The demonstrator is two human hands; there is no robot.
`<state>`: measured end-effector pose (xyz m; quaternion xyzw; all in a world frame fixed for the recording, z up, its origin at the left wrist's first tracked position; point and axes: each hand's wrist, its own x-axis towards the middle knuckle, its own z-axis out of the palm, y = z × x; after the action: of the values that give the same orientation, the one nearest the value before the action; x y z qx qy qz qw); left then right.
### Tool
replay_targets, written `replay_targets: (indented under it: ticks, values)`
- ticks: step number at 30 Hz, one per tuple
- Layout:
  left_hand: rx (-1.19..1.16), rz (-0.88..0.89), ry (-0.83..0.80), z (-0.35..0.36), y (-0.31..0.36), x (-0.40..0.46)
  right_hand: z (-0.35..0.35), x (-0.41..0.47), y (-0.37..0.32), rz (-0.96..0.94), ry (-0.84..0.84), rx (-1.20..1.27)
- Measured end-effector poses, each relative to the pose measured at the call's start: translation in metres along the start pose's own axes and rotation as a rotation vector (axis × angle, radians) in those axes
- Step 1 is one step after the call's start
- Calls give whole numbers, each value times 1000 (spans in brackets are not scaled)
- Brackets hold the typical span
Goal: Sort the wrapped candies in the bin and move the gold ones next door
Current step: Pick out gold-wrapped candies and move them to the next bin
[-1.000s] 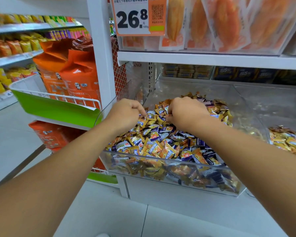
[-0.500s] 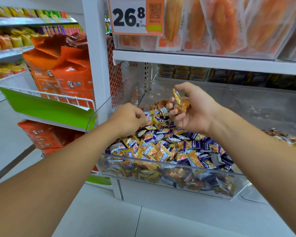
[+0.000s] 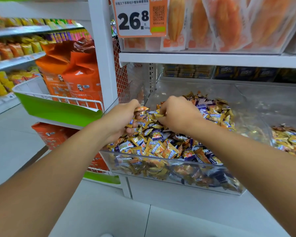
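Observation:
A clear plastic bin [image 3: 160,175] on the low shelf holds a heap of wrapped candies [image 3: 162,146] in gold, orange and purple-and-white wrappers. My left hand [image 3: 121,120] is at the heap's left side, fingers curled round several gold candies [image 3: 141,109]. My right hand [image 3: 178,113] is knuckles-up over the middle of the heap, fingers curled down and pinching a gold candy [image 3: 155,116]. The neighbouring bin [image 3: 256,108] to the right holds a pile of gold candies [image 3: 289,139].
A white shelf post [image 3: 102,53] stands left of the bin. A green-fronted wire basket [image 3: 58,108] holds orange bags. An orange price tag [image 3: 137,16] reading 26.8 hangs from the shelf above.
My right hand, raised half a second ago with gold candies, has come back down onto the heap. My left hand has turned and now shows candies in its fingers.

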<state>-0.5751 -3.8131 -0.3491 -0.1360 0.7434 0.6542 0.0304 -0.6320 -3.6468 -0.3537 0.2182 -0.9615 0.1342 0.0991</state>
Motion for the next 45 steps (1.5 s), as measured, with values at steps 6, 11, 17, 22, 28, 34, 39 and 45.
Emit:
replay_targets:
  ticks: [6,11,17,22,28,34,39,45]
  values:
    - [-9,67,-78,9,9,-9,-83,-42,19,132,-255,760]
    - [74,249,-376,61,42,-37,-142,-102,85,334,-295,1140]
    - [554,606,-309,166,93,-54,-126,-135,167,909,-140,1331]
    - [614,579,-409,246,113,-38,-130,-144,201,948,-21,1584]
    - [551,368,-401,294,95,-14,-133,-156,227,984,20,1588]
    - [657,455,-314,297,91,-15,-132,-169,244,1000,33,1476]
    - [780,700,-263,272,92,-36,-125,-166,242,911,251,879]
    - [769,751,-105,157,76,-51,-133,-158,200,461,380,214]
